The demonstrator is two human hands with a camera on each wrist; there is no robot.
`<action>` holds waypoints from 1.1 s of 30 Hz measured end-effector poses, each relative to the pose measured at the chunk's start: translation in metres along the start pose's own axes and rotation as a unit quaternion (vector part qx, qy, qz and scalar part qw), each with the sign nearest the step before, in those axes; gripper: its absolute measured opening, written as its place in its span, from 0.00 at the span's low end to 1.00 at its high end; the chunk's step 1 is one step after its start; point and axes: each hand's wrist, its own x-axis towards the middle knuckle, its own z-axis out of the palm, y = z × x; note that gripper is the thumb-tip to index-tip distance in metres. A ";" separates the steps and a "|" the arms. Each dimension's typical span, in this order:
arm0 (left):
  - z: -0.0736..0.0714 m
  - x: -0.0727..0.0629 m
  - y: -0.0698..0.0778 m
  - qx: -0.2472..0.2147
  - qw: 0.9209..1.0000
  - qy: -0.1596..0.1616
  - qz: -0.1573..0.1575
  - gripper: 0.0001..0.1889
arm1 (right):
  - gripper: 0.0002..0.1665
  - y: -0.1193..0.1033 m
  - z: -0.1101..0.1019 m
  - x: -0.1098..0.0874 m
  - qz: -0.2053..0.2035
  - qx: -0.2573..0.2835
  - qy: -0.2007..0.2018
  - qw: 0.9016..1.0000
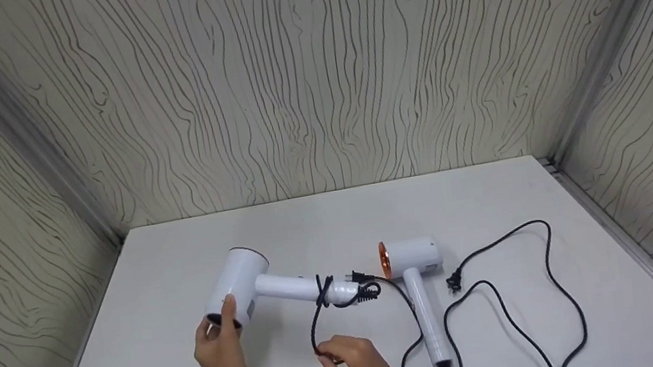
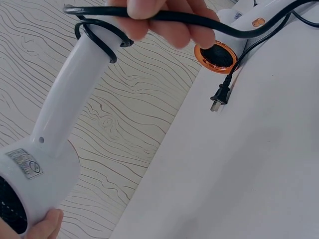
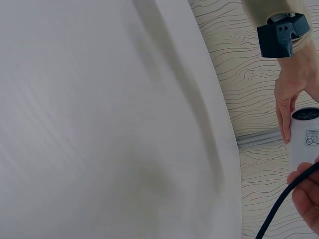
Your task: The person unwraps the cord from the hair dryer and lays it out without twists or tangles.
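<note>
My left hand [image 1: 222,351] grips a white hair dryer [image 1: 290,286] by the rear end of its barrel, thumb along the side. The dryer is tilted, its handle pointing right. A black power cord [image 1: 313,324] loops around the lower handle. My right hand [image 1: 360,363] pinches that cord between thumb and fingers, below the handle. In the left wrist view, the cord wraps [image 2: 99,37] sit near the handle's end, and the cord runs taut past the right fingers [image 2: 174,25]. The right wrist view shows the left hand [image 3: 291,92] at the dryer's dark grille.
A second white hair dryer [image 1: 424,298] with an orange-rimmed front lies on the white table [image 1: 169,259], right of centre. Its black cord [image 1: 557,278] spreads to the right, ending in a plug [image 1: 454,281]. Another plug [image 1: 358,276] lies near the held dryer's handle. Wood-patterned walls enclose the table.
</note>
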 end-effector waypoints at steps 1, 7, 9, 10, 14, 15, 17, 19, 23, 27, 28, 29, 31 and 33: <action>0.000 0.000 0.000 -0.001 1.000 0.000 -0.001 0.40 | 0.05 0.000 -0.001 0.000 -0.007 0.000 0.006 1.000; 0.000 -0.001 -0.001 -0.005 1.000 0.005 -0.004 0.39 | 0.06 -0.005 -0.005 0.004 -0.037 0.005 0.049 0.998; 0.000 0.000 -0.001 -0.002 1.000 0.003 -0.005 0.40 | 0.06 -0.007 -0.009 0.006 -0.032 0.016 0.053 0.998; -0.001 0.000 -0.001 0.000 1.000 0.002 -0.006 0.40 | 0.06 -0.008 -0.011 0.007 -0.030 0.022 0.055 0.998; -0.002 0.001 -0.001 0.000 1.000 -0.002 -0.007 0.41 | 0.06 -0.012 -0.020 0.010 -0.032 0.040 0.070 0.996; -0.003 0.001 -0.001 -0.001 1.000 -0.002 -0.007 0.41 | 0.06 -0.012 -0.021 0.010 -0.034 0.043 0.075 0.996; -0.003 0.001 -0.001 -0.002 1.000 -0.004 -0.007 0.41 | 0.06 -0.013 -0.024 0.011 -0.037 0.046 0.082 0.995; -0.004 0.001 0.000 -0.001 1.000 -0.005 -0.008 0.42 | 0.07 -0.013 -0.027 0.012 -0.035 0.047 0.087 0.994; -0.005 0.001 0.000 0.000 1.000 -0.009 -0.009 0.43 | 0.08 -0.013 -0.031 0.013 -0.033 0.039 0.103 0.993; -0.005 0.000 0.001 0.000 1.000 -0.009 -0.010 0.42 | 0.09 -0.011 -0.036 0.014 -0.020 0.034 0.121 0.992; -0.005 0.000 0.001 0.001 1.000 -0.008 -0.009 0.42 | 0.09 -0.010 -0.037 0.014 -0.014 0.035 0.125 0.991; -0.005 0.001 0.001 0.001 1.000 -0.007 -0.009 0.42 | 0.09 -0.010 -0.039 0.014 -0.007 0.035 0.130 0.991; -0.005 0.001 0.001 0.000 1.000 -0.006 -0.006 0.42 | 0.09 -0.009 -0.042 0.015 0.001 0.030 0.144 0.989; -0.005 0.001 0.001 -0.002 1.000 -0.005 -0.002 0.41 | 0.10 -0.007 -0.044 0.015 0.004 0.024 0.160 0.987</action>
